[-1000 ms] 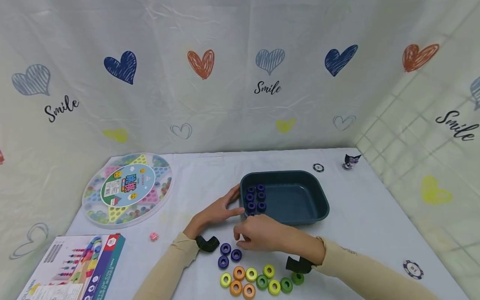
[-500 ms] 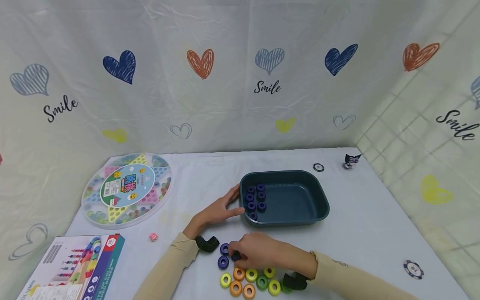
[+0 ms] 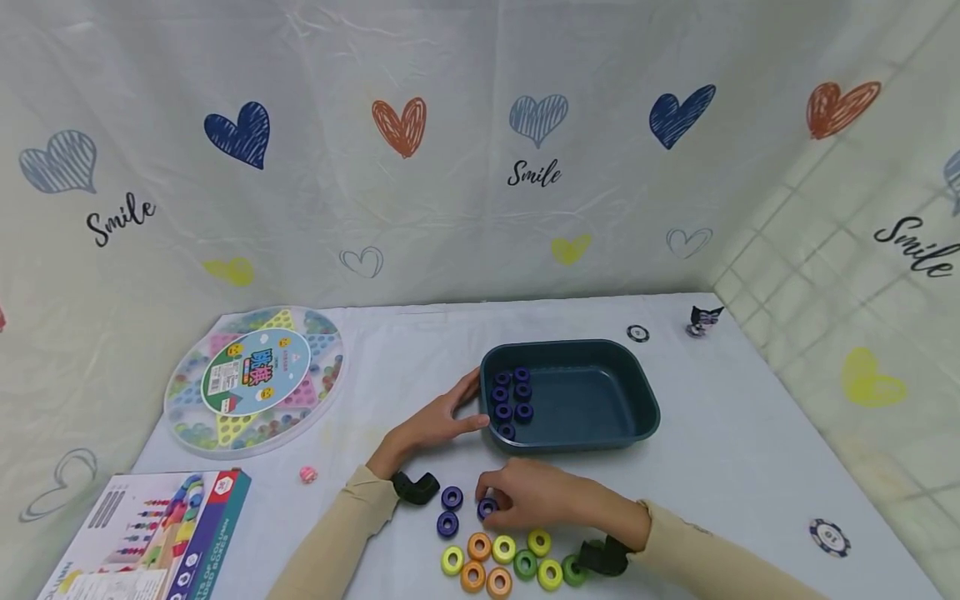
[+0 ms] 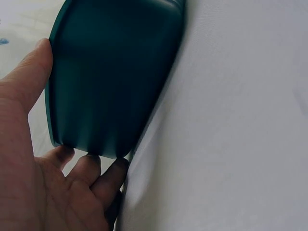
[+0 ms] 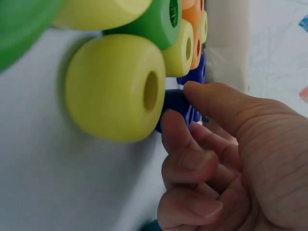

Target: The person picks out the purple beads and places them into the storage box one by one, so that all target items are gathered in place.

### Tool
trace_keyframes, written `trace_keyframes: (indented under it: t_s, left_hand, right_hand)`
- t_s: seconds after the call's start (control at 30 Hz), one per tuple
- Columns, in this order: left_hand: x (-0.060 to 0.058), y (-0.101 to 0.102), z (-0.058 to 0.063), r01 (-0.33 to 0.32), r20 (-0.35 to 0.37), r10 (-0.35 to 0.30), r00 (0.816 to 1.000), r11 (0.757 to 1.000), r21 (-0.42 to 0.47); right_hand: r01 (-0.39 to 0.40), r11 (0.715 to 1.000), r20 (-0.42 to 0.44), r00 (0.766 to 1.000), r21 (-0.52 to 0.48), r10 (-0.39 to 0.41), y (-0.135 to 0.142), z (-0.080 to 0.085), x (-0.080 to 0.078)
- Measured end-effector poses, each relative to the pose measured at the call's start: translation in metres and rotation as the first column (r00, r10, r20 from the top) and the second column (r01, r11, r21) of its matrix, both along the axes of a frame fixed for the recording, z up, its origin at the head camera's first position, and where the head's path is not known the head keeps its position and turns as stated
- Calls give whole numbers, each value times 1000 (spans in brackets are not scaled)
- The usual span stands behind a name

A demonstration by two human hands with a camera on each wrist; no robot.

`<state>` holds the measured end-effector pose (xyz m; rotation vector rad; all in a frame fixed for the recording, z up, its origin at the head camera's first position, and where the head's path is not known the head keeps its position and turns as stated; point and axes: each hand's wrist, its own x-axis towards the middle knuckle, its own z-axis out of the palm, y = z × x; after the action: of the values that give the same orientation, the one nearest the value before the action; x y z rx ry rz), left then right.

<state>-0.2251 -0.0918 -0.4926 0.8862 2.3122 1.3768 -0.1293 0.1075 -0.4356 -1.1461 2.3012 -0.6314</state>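
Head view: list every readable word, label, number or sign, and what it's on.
"Smile": wall sheet, three times, black script.
"OF COLUMN" and "BOXES": spine of the box; the rest there is cut off or too blurred.
"跳棋", apparently: label on the round game case; its smaller print is unreadable.
Too small or blurred: marks on both chips and the right sleeve.
Tray and rings: no text visible.

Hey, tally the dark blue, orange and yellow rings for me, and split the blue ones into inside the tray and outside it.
Dark blue rings in the tray: 7
Dark blue rings outside the tray: 3, counting the one between the fingers of the right hand
Orange rings: 3
Yellow rings: 4
Total: 17
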Motion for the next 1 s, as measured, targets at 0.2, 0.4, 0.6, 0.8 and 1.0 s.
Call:
trace_keyframes:
  t_s: [0.2, 0.4, 0.6, 0.8, 1.0]
  left_hand:
    - [0, 0, 0, -2, -3, 2, 1000, 1000, -1]
    - [12, 0, 28, 11, 24, -10, 1000, 999, -33]
    - [18, 2, 42, 18, 31, -17, 999, 999, -43]
    - [16, 2, 39, 22, 27, -21, 999, 999, -44]
    - [7, 1, 16, 1, 28, 0, 1000, 1000, -25]
  right_hand:
    - [56, 998, 45, 997, -8, -55, 9, 0, -1]
    - [103, 995, 34, 994, 14, -103, 17, 3, -2]
    - [125, 992, 27, 992, 18, -125, 23, 21, 0]
    - [147, 989, 1, 989, -26, -147, 33, 40, -8]
    - [158, 983, -1, 987, -89, -159, 47, 51, -24]
